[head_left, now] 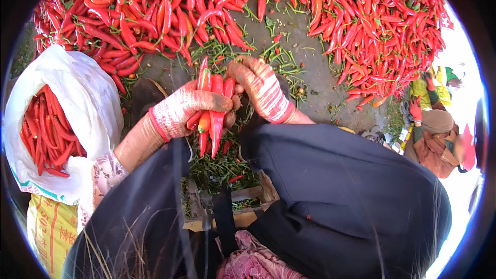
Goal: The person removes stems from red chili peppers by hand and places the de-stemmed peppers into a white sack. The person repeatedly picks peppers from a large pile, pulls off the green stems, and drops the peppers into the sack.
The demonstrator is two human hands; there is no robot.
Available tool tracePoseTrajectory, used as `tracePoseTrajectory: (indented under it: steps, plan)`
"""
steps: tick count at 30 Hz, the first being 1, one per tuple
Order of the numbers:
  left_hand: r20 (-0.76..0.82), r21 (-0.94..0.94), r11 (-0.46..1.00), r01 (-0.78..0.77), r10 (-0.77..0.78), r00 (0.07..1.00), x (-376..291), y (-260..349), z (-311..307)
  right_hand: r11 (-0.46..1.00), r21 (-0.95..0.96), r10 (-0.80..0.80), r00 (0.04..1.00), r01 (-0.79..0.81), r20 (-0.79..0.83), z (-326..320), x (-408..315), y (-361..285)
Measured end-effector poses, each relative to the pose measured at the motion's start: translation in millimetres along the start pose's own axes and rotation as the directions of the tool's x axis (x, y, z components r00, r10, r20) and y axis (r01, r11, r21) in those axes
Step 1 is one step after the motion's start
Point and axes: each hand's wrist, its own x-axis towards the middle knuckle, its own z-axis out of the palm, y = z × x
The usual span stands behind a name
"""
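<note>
My left hand [186,106], in a white and red knit glove, grips a small bunch of red chili peppers [217,120]. Its thumb lies across them, and one pepper has an orange patch. Beside the bunch is my right hand [261,89], gloved the same way, with its fingers curled in close to the upper ends of the peppers. A tiny green bit shows at its fingertips; whether it pinches a stem is hard to tell. Below both hands, green stems [221,166] and a few red peppers cover the ground between my legs.
Large heaps of red chili peppers [131,19] [372,27] lie ahead. At left stands an open white woven sack [97,97] with peppers inside, near a yellow printed bag [52,232]. A wooden frame [248,193] is between my legs. Another person [436,139] sits at right.
</note>
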Motion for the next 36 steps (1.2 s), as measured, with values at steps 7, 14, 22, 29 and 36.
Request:
tracePoseTrajectory:
  steps: [7, 14, 22, 29, 36]
  plan:
    - [0.037, 0.448, 0.888, -0.102, 0.095, 0.995, 1, 4, 9, 0.852, -0.511, 0.22, 0.965, -0.118, 0.144, -24, 12, 19]
    - [-0.495, -0.01, 0.974, -0.228, 0.193, 0.847, 21, -22, -50, 0.226, -0.963, -0.037, 0.989, 0.148, 0.143, -55, 89, 14]
    - [-0.565, 0.236, 0.966, -0.108, 0.227, 0.793, 35, -27, -48, 0.692, -0.701, -0.041, 0.979, 0.173, 0.201, 7, 14, -2]
    - [-0.511, 0.399, 0.865, -0.305, 0.486, 0.709, 32, -26, -42, 0.887, -0.436, 0.028, 0.927, 0.15, 0.375, -18, 8, -26]
    - [-0.485, 0.357, 0.9, -0.25, 0.408, 0.774, 19, -18, -37, 0.617, -0.725, -0.278, 0.947, 0.306, 0.163, -36, 31, -33]
